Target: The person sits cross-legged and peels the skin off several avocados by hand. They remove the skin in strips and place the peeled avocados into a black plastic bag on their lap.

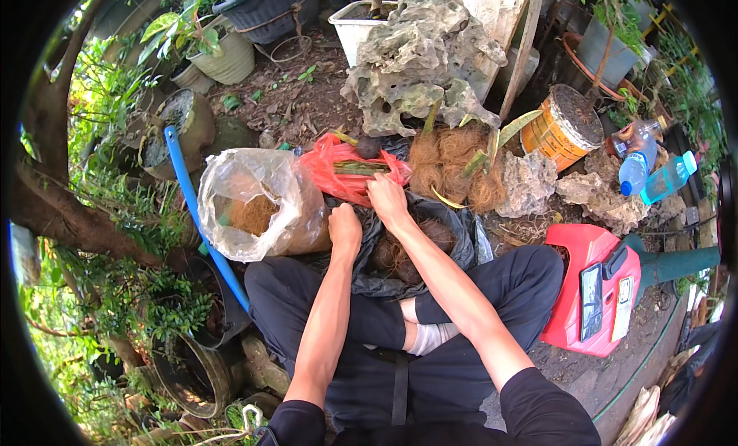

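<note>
My right hand (387,198) is closed at the near edge of a red plastic bag (326,172), its fingertips partly hidden. Long green leaf pieces (360,168) and a dark round lump (368,148) show in the bag's mouth. My left hand (345,231) is curled between a clear plastic bag (297,206) and a black plastic bag (360,283); its fingers are turned away, so any hold is hidden. Brown fibre (253,214) fills part of the clear bag. Inside the black bag, below my right wrist, lie brown fibrous balls (436,236).
Fibre-wrapped plants (458,152) stand beyond the bags, before a pitted rock (421,59). A blue pipe (202,227) runs along my left. To my right are a red plastic canister (594,290), an orange-labelled bucket (556,129) and plastic bottles (669,178).
</note>
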Tool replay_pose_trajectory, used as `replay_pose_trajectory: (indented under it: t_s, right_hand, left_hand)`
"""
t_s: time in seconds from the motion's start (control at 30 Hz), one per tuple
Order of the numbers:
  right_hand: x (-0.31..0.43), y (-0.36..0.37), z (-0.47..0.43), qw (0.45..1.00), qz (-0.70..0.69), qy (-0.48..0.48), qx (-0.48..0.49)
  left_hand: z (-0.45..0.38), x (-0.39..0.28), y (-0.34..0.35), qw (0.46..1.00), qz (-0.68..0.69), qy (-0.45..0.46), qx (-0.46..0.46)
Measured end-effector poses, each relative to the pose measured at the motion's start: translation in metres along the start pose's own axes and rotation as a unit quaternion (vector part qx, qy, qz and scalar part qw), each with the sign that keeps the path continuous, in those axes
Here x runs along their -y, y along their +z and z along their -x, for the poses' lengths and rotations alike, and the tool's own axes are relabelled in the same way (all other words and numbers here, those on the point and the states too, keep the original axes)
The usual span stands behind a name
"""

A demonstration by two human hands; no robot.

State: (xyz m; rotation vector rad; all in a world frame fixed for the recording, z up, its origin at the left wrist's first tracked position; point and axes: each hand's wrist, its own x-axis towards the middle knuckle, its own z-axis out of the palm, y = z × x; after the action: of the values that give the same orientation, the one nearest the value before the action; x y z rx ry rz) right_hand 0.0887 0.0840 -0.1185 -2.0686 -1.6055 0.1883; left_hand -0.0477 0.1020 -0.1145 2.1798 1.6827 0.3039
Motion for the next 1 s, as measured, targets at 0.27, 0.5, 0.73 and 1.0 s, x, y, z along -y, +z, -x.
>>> replay_pose_trajectory:
  t_s: [0.27,0.5,0.73,1.0]
  right_hand:
    - [0.006,-0.041,0.016,0.956,-0.259,0.058,-0.123]
    - [0.009,-0.119,0.031,0.931,-0.324,0.132,-0.102]
    - [-0.009,-0.134,0.06,0.984,-0.059,0.017,0.166]
    - [0.012,-0.07,0.083,0.982,0.028,0.135,0.126]
  left_hand:
    - [-0.01,-0.004,-0.04,0.874,0.482,-0.015,0.061]
    - [0.016,-0.026,-0.09,0.764,0.571,0.024,0.298]
    - [0.046,-0.013,-0.066,0.935,0.143,0.123,0.301]
    - [0.044,-0.006,-0.047,0.95,0.015,0.121,0.288]
